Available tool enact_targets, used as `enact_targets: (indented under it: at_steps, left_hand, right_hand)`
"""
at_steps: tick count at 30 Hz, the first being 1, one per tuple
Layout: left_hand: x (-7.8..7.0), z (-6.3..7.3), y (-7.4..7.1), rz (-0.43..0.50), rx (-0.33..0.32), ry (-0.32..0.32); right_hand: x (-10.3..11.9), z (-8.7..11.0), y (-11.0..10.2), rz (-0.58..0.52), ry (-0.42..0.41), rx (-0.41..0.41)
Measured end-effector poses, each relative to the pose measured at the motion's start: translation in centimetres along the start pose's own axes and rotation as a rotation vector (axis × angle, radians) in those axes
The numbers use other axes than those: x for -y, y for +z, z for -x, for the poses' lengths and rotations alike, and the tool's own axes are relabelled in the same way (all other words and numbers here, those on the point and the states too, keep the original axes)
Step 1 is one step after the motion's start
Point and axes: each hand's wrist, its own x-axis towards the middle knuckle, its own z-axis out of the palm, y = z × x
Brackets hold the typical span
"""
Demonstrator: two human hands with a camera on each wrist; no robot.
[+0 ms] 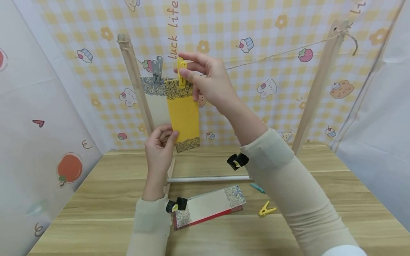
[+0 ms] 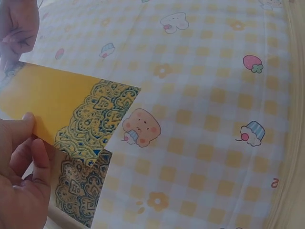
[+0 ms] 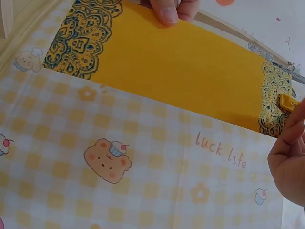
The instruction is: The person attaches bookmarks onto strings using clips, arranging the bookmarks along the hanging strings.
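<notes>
A yellow card point(image 1: 184, 119) with lacy patterned ends hangs from the string, a yellow clothespin point(image 1: 182, 73) at its top edge. My right hand point(image 1: 211, 80) pinches that clothespin between thumb and fingers. Lower down, my left hand point(image 1: 161, 144) pinches the card's left edge, thumb in front; the left wrist view shows this thumb point(image 2: 27, 126) on the yellow face. Partly behind the yellow card, a cream card point(image 1: 157, 106) hangs under a grey clothespin point(image 1: 157, 71). In the right wrist view the yellow clothespin point(image 3: 288, 102) sits on the patterned end beside the right fingers.
The string point(image 1: 272, 56) runs between a left wooden post point(image 1: 134, 74) and a right wooden post point(image 1: 320, 81). A white rod point(image 1: 208, 179) lies low between them. On the table are stacked cards point(image 1: 208, 206), a yellow clothespin point(image 1: 266, 209) and a teal clothespin point(image 1: 257, 187).
</notes>
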Motion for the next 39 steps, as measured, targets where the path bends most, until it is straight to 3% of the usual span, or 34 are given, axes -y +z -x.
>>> enact_targets:
  at_steps: [5, 19, 28, 33, 39]
  left_hand:
    - [0.1, 0.0, 0.0, 0.001, 0.017, -0.025]
    - [0.0, 0.8, -0.6, -0.004, 0.040, -0.055]
    - [0.3, 1.7, -1.7, -0.019, 0.058, -0.089]
    - [0.3, 2.3, -2.2, -0.067, 0.095, -0.116]
    - [0.1, 3.2, -2.9, -0.187, 0.149, -0.189]
  right_hand:
    - [0.0, 0.6, -0.5, -0.061, 0.015, -0.011]
    - [-0.2, 2.8, -2.0, -0.056, -0.083, 0.019]
    - [-1.0, 5.0, -3.9, 0.049, -0.085, 0.017]
    - [-2.3, 6.6, -5.5, 0.122, -0.038, 0.034]
    - [-4.4, 9.3, -7.7, 0.244, 0.086, 0.062]
